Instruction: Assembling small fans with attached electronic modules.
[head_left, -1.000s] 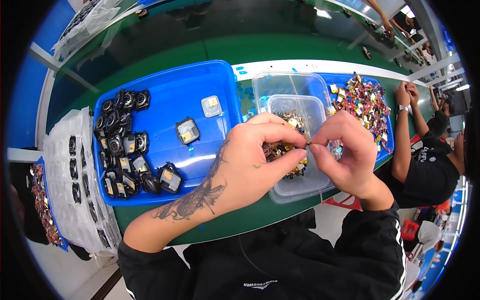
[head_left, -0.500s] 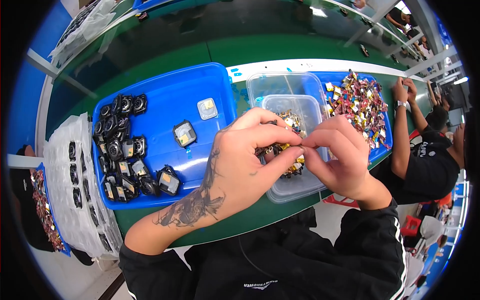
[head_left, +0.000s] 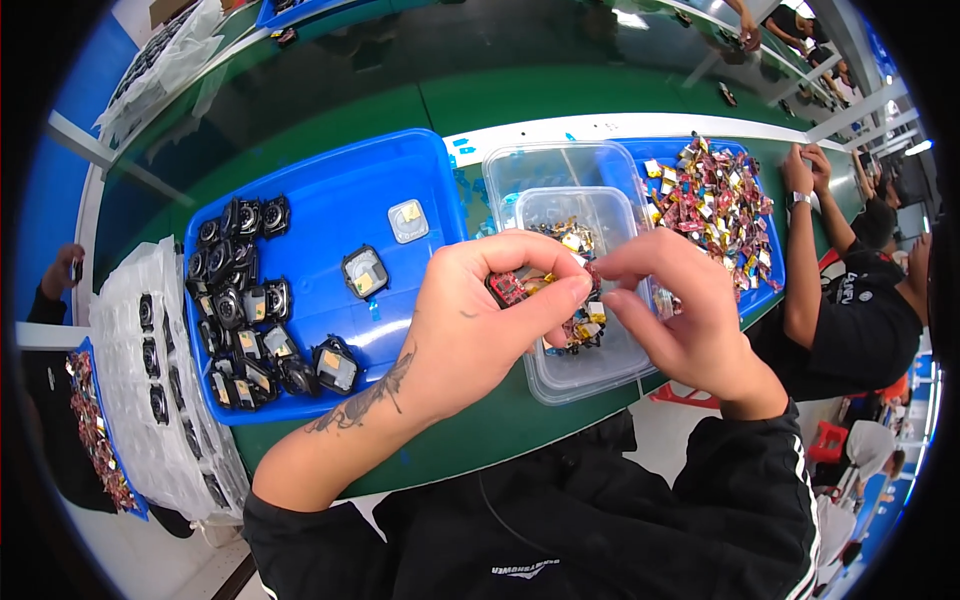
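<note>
Basically mid-pick: left hand [head_left: 470, 330] curled shut, pinching a small red component [head_left: 506, 288] between thumb and forefinger, over the near-left corner of the clear plastic tub [head_left: 585, 370]. Right hand [head_left: 690, 320] alongside, fingers loosely curled toward that part, nothing seen gripped; pinch not closed as far as could be told. Looked like the sorting or mating step for one piece out of the tub's mixed parts. Next move likely needed a fine two-handed alignment, light force. Long axis of the red component roughly left-right along the counter's front edge; which end faced which way too small to tell. Blue tray [head_left: 330, 190] with black modules [head_left: 245, 300] at the left.
</note>
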